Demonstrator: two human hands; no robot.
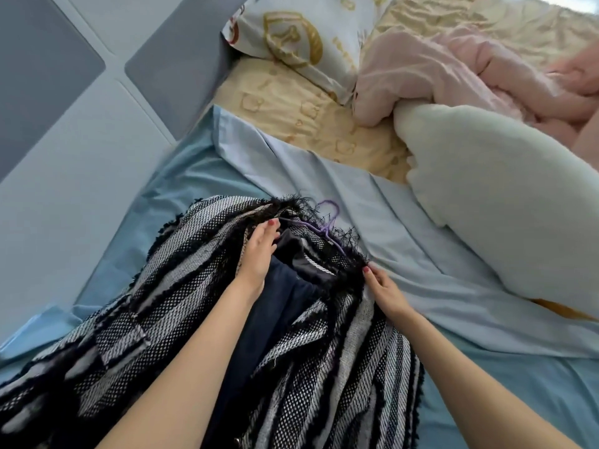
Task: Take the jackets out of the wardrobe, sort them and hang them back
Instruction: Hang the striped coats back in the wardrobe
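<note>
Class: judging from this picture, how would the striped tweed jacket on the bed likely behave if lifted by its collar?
The striped tweed jacket would probably hang floppy: it already lies in loose folds. Its thick, coarse weave suggests it is fairly heavy for a garment. The rough fringed edges should grip rather than slip.

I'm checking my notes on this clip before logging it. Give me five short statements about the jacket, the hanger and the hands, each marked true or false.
1. The striped tweed jacket lies on a blue sheet. True.
2. The purple hanger lies apart from the jacket. False: it sits in the jacket's neck, only its hook poking out.
3. The left hand is at the jacket's collar. True.
4. The right hand rests on the pink blanket. False: it touches the jacket's fringed edge.
5. The patterned pillow lies on top of the jacket. False: it lies at the head of the bed.
</note>
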